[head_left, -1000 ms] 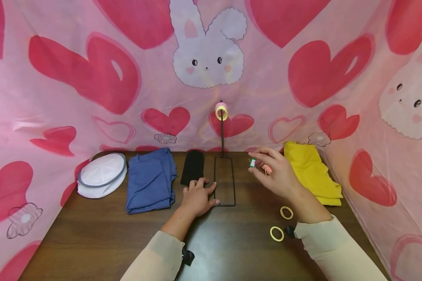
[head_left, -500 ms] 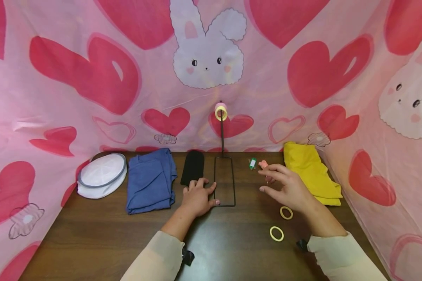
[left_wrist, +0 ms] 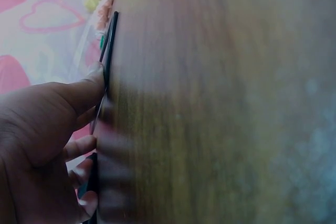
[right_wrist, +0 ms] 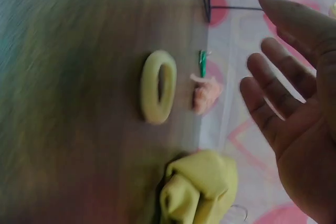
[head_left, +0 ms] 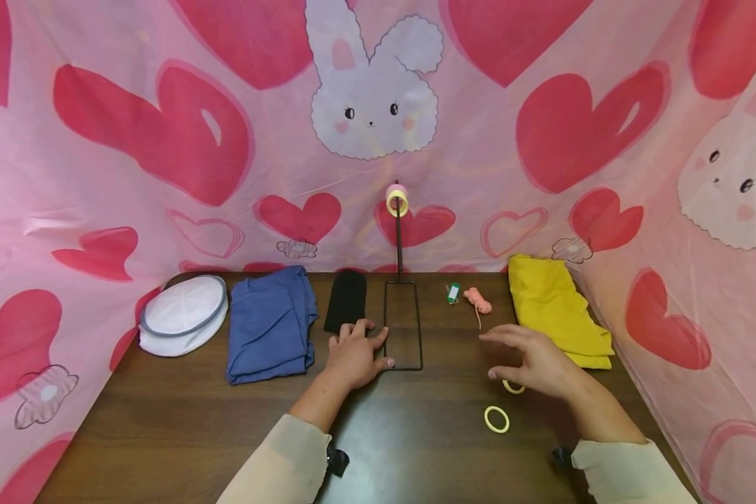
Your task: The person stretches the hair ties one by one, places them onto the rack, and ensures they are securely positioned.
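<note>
The right grip (head_left: 537,360) is spread, with a wide gap between thumb and fingers, and it holds nothing. It has just pulled back toward 4 or 5 o'clock, away from the green tag (head_left: 453,292). The tag now lies by itself on the bench (head_left: 435,448), at about 10 o'clock from the right grip, so it looks let go of, and this hand seems free. The pink yarn (head_left: 477,301) shows whole now, just beside the tag at 3 or 4 o'clock. One yellow ring (head_left: 513,392) peeks out at 8 o'clock, partly hidden by the right grip, and a second ring (head_left: 486,418) lies near it at 7 o'clock. The yellow cloth (head_left: 551,304) is between 12 and 1 o'clock. Over at 9 o'clock, the left grip (head_left: 353,353) has not moved: its fingers are spread, and the thumb rests on the wire foot of the black stand (head_left: 399,241). That seems to keep the stand still. A pink and yellow roll (head_left: 406,204) sits high on its post.
</note>
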A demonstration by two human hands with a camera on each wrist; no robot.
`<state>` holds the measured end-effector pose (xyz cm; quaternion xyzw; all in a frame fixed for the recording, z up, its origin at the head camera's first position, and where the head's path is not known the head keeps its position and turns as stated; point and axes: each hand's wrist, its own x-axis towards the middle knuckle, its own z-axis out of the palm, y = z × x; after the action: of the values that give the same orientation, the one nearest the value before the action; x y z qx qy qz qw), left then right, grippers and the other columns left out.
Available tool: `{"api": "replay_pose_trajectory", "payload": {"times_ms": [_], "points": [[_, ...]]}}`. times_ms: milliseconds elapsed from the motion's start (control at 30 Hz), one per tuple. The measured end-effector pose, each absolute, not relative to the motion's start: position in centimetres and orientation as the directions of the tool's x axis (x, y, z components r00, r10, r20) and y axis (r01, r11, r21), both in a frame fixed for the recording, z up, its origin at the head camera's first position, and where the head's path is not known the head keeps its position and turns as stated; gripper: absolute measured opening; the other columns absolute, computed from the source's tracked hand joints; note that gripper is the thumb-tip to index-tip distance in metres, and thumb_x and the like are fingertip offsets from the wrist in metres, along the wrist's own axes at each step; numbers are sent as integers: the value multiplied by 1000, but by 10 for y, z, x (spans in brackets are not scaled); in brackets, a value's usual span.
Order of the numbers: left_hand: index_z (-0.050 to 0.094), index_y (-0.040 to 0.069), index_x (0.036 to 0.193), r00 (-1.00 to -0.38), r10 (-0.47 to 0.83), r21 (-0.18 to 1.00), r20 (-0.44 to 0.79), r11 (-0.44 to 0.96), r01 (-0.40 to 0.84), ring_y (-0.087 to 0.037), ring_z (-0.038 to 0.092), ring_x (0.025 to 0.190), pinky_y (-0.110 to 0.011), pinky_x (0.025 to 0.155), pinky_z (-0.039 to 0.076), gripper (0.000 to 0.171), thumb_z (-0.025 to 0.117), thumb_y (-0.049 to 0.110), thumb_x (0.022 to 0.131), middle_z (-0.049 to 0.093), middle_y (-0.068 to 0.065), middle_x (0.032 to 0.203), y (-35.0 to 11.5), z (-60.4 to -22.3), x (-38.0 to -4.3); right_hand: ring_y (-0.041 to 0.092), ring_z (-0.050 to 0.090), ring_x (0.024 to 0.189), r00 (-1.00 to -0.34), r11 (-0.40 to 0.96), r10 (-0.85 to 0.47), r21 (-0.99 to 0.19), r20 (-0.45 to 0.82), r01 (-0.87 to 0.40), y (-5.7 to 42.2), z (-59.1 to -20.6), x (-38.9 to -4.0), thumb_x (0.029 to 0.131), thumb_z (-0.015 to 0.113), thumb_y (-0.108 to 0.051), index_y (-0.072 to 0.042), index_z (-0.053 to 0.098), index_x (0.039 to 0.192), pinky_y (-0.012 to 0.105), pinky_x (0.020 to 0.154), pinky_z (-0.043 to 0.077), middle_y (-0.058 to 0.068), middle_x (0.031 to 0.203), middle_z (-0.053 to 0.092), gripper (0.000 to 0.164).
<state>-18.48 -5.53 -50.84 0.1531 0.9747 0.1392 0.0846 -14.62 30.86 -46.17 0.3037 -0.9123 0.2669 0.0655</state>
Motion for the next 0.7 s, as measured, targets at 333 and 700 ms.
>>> {"api": "replay_pose_trajectory", "payload": {"times_ms": [333, 700], "points": [[47, 36, 157, -939, 318, 295, -129, 916, 270, -37, 34, 138, -54, 95, 34, 70, 65, 63, 94, 36, -2, 158, -55, -510, -186, 24, 65, 115, -843, 729, -535, -477, 50, -490, 330, -473, -141, 76, 95, -29, -8, 69, 134, 51, 98, 49, 1, 129, 70, 67], [48, 36, 156, -940, 318, 301, -126, 915, 270, -37, 35, 138, -55, 95, 34, 70, 65, 63, 94, 37, -3, 158, -55, -509, -185, 20, 64, 106, -844, 753, -536, -474, -41, -456, 347, -483, -140, 72, 96, -29, -6, 70, 130, 43, 92, 51, 3, 121, 73, 67]]}}
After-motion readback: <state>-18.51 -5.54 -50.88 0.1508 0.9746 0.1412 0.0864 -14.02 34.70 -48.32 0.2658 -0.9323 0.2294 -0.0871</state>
